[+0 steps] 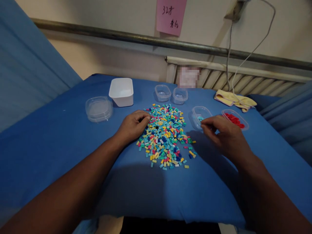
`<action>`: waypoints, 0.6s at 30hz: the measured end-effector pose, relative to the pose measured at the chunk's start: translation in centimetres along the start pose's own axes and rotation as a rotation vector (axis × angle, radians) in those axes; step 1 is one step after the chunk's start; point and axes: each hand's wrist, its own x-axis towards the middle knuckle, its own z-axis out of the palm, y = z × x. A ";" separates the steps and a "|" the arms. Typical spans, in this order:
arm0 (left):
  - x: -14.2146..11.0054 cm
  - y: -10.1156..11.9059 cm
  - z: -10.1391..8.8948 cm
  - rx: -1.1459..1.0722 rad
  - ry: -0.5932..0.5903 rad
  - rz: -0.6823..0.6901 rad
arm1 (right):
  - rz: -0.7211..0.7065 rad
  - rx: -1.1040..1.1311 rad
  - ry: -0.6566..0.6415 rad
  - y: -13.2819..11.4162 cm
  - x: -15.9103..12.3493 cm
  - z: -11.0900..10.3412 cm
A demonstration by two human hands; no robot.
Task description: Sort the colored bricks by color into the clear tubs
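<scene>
A spread pile of small toy building bricks (pixel 165 136) in blue, yellow, red, green and white lies on the blue cloth. My left hand (pixel 135 126) rests at the pile's left edge, fingers curled and thumb against them; what is in them, if anything, is hidden. My right hand (pixel 225 136) is raised right of the pile, thumb and fingers pinched together by the near rim of a clear container (pixel 195 118). Any brick in that pinch is too small to make out. Light blue bricks (pixel 200 118) lie inside this container. Beside it, another clear container (pixel 246 125) holds red bricks (pixel 234 120).
Two clear containers (pixel 162 94) stand behind the pile. A white tub (pixel 121 92) and stacked clear lids (pixel 98 110) are at the back left. A yellow cloth (pixel 234 99) lies at the back right, below a hanging cable (pixel 229 55). A radiator (pixel 209 76) borders the far edge.
</scene>
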 end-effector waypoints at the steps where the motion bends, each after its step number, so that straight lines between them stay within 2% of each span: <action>1: 0.0 0.0 0.0 0.003 0.001 -0.003 | 0.033 -0.043 0.069 0.9 0.1 0.0; 5: 0.1 0.0 0.0 0.002 0.003 -0.006 | 0.081 -0.126 0.209 3.7 0.5 0.3; 7: 0.2 0.0 0.0 0.001 0.004 -0.008 | 0.070 -0.117 0.243 4.1 0.5 0.4; 9: 0.2 0.1 0.0 0.005 0.003 -0.011 | 0.052 -0.054 0.207 3.4 0.4 0.4; 11: 0.2 0.2 0.0 0.007 0.006 -0.014 | -0.006 0.087 0.056 1.7 0.1 0.4; 14: 0.2 0.3 -0.1 0.002 0.005 -0.012 | -0.155 0.306 -0.304 -1.3 -0.5 0.9; 16: 0.2 0.4 -0.1 0.003 0.001 -0.008 | -0.215 0.338 -0.488 -2.9 -0.9 1.5; 18: 0.2 0.4 -0.1 0.006 0.000 -0.009 | -0.229 0.310 -0.587 -3.8 -1.1 2.0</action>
